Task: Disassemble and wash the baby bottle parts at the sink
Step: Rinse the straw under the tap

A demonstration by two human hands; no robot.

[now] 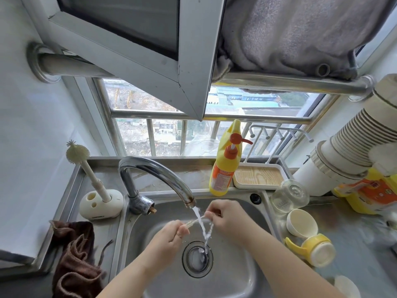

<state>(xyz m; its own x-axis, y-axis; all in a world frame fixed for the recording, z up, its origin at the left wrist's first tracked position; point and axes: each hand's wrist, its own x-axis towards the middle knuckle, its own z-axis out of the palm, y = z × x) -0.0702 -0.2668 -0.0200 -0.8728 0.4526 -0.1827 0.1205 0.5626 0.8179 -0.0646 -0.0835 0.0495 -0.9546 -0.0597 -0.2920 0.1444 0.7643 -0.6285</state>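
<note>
Head view: both hands are working over the sink (247, 274) w/ water running from the faucet (154, 175). Left hand (171, 235) is pinching one end of a thin clear straw (196, 220), right hand (225, 216) is pinching the other end, stream hitting it mid-span. Glass bottle (289, 195), cream cap (301, 222) & yellow handled collar (313, 248) are lying on the counter at right. Bottle brush (86, 166) is standing in its holder at left; soap bottle (225, 162) behind the sink.

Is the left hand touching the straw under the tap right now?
Touching. The head view shows the left hand pinching one end of the thin clear straw, the right hand gripping the other end, with tap water running across the middle.
</note>
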